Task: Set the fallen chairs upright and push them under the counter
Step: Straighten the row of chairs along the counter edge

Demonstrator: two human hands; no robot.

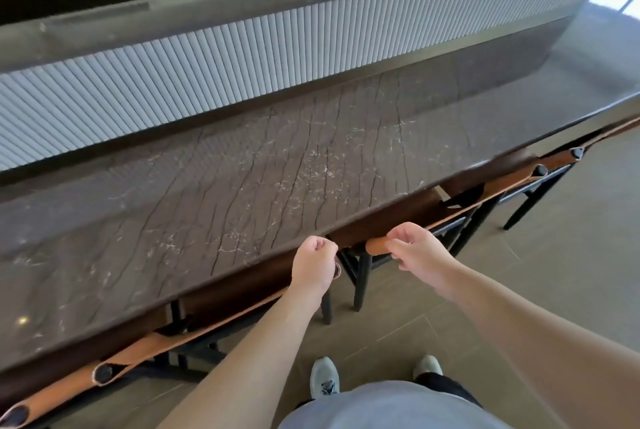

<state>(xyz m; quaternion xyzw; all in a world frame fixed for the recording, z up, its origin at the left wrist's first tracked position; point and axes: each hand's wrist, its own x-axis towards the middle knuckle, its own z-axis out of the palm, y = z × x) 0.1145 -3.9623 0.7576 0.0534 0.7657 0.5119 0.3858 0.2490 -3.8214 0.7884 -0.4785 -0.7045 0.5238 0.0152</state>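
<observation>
Table (242,169) spreads wide ahead of both hands, with upright chairs tucked along its near edge. Right hand (417,248) pinches one chair's (433,210) tan backrest corner; left hand (313,264) curls round the neighbouring chair's (239,297) post. Push evenly, keeping legs square and backrests just off the edge.

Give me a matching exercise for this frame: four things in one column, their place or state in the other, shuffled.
Things:
1. left hand
2. right hand
3. countertop
4. shoes

Places or states:
A. dark stone with pale veins
B. on the tiled floor, bottom of view
C. pinching the tan chair-back end
D. curled at the top corner of the neighbouring chair back

Pairs: 1-D, 2-C, 3-A, 4-B
</observation>
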